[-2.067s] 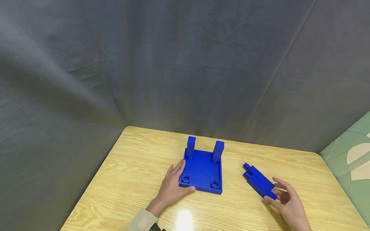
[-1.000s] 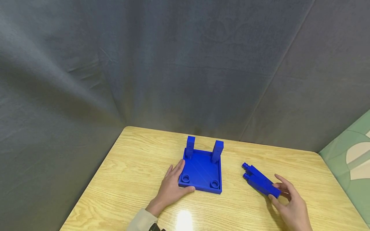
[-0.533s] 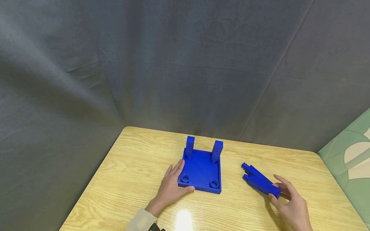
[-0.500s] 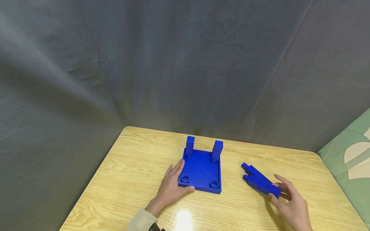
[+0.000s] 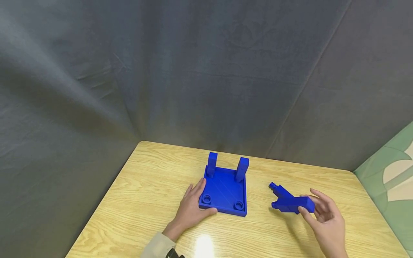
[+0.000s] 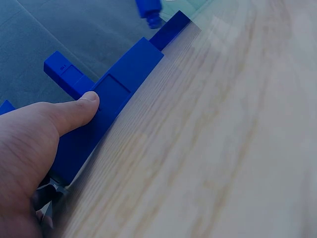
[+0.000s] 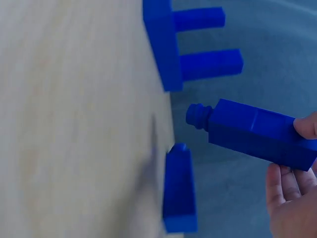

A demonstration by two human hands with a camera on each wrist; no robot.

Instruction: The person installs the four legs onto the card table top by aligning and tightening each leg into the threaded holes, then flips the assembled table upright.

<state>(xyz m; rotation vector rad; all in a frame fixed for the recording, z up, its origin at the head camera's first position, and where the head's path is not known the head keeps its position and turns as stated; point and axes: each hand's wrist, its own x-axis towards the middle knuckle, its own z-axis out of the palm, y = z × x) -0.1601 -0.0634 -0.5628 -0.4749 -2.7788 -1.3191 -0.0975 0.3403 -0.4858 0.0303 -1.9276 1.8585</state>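
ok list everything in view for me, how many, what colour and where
Table: one, pale wood, under the blue parts
Tray: one, blue, on the table
Standing posts: two, blue, tray's far corners
Ring sockets: two, blue, tray's near corners
Loose post: one, blue, lying right of the tray
Raised post: one, blue, held above the table
Curtain: seemingly one, dark grey, behind the table
Patterned fabric: one, green and cream, far right
Sleeve: one, beige, left forearm
Band: one, black, by the sleeve
Left hand: one, bare, against tray's near left corner
Right hand: one, bare, pinching the raised post
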